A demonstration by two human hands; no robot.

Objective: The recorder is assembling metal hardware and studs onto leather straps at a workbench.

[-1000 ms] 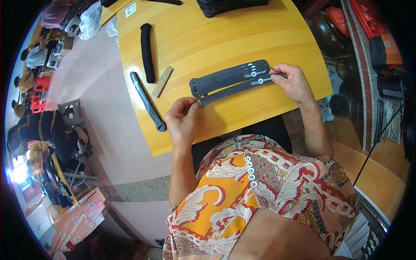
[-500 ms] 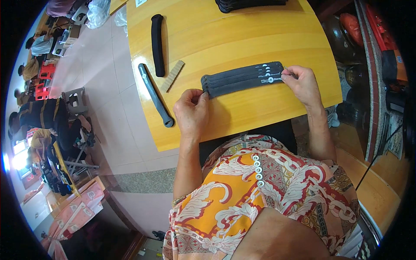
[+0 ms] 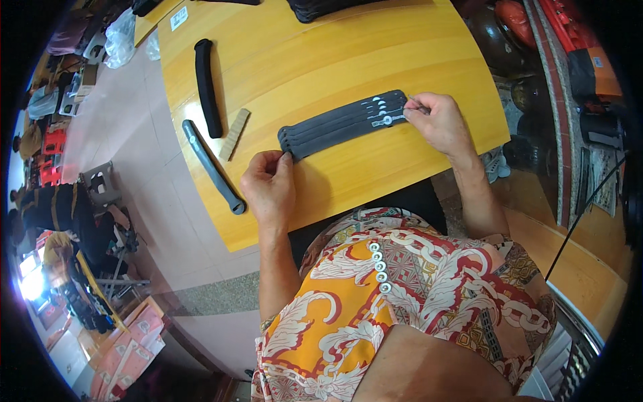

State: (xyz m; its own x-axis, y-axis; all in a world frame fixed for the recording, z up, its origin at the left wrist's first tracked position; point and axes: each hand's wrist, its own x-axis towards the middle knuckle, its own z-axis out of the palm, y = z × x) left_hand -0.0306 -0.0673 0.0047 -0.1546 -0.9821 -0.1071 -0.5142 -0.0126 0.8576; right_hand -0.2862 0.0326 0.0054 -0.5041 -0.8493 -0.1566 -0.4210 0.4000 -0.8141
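Note:
Several dark grey fabric straps [image 3: 335, 128] lie overlapped in a stepped row on the yellow table, with white print at their right ends. My left hand [image 3: 270, 191] pinches the near left corner of this row between thumb and fingers. At the other end, my right hand [image 3: 439, 125] has thumb and fingertips closed at the edge of the nearest strap. Left of the row are a ribbed beige strip [image 3: 234, 135], a single grey strap [image 3: 213, 166] with a hole in its near end, and a thick black bundle [image 3: 208, 90] of straps.
The wooden table [image 3: 375, 63] has a curved right edge. A black stack [image 3: 328, 7] sits at its far side. Plastic bags [image 3: 121, 40] are beyond the left edge, and people sit farther off. A large dark jar [image 3: 495, 43] stands to the right.
The whole view has swung, so the table and straps appear farther left. Both hands stay at the same ends of the strap row, which lies about as before.

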